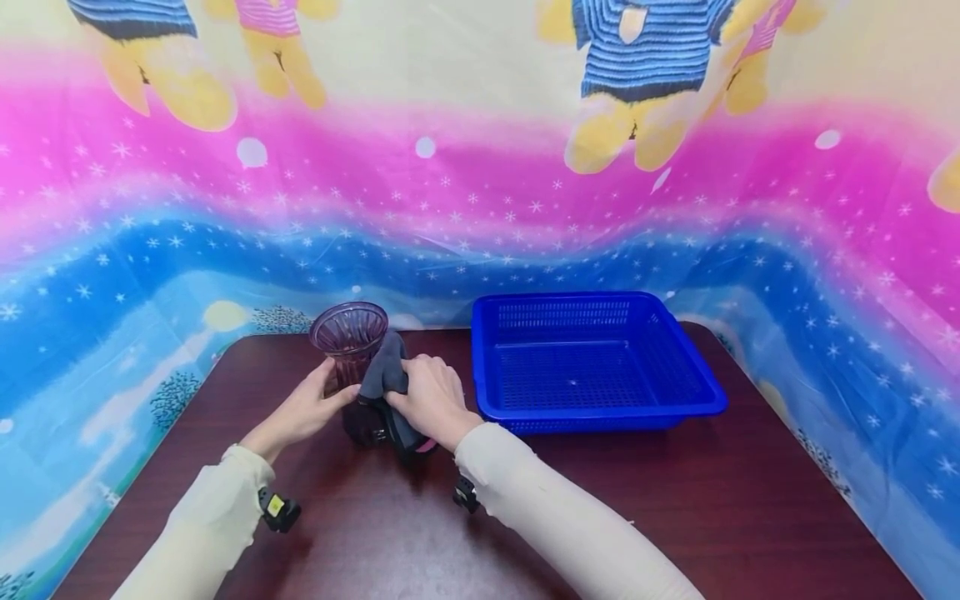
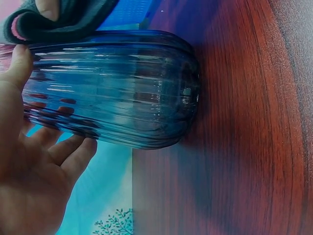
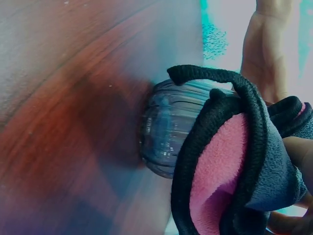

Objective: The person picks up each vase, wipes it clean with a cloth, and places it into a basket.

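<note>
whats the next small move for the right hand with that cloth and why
Probably a gentle wipe down the vase with the cloth. The right hand grips the folded cloth right at the side of the ribbed glass, and the left hand holds the vase from the other side, which should help steady it.

The vase, between my left hand and my right hand, blocks direct passage from one to the other. The basket, just beside my right hand, obstructs the way rightward; the curtain closes the back. Bare table gives me room in front.
</note>
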The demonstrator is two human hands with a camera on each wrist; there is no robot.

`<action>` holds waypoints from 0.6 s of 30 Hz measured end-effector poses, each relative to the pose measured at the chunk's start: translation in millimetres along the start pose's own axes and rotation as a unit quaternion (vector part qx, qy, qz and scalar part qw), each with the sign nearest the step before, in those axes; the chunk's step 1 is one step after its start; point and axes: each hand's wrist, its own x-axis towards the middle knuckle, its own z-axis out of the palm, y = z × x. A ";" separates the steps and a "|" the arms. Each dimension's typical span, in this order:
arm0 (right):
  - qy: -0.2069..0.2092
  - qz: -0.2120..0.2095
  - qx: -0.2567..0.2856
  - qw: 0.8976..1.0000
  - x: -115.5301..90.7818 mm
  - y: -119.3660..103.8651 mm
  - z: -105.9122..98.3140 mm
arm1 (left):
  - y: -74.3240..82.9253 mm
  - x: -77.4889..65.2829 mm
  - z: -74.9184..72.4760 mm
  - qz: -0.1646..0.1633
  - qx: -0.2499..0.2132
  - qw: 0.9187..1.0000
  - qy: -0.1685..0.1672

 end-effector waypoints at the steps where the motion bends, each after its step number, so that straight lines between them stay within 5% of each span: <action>1: -0.002 0.000 0.000 1.000 -0.5 0.9 1.3 | 0.4 -0.3 -0.1 -0.009 0.004 1.000 -0.001; 18: -0.023 0.012 -0.016 1.000 -8.0 13.5 23.5 | -1.7 -0.4 0.5 -0.027 0.011 1.000 0.007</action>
